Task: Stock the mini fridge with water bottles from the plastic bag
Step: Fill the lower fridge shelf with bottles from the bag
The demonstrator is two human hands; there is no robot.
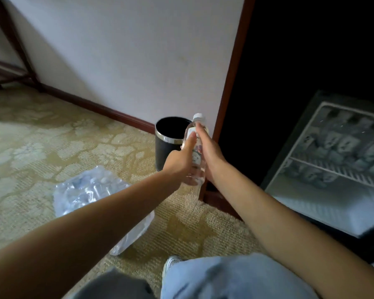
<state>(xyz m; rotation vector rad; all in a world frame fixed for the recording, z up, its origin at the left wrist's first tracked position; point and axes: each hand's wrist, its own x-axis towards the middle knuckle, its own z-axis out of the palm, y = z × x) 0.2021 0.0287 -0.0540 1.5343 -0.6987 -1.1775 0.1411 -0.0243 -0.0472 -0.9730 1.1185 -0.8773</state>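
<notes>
Open carpet (41,152) lies left; the waste bin (171,141) and wooden frame (231,83) stand ahead; the fridge door (333,169) blocks the right.

I can read no text anywhere. The water bottle (193,178) carries a white label (195,153) with small coloured marks, but its print is too blurred for me to make out, and the items (345,145) on the shelves of the mini fridge (324,203) show no legible lettering

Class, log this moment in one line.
left hand, right hand: hold water bottle | plastic bag: on carpet | mini fridge: open
</notes>
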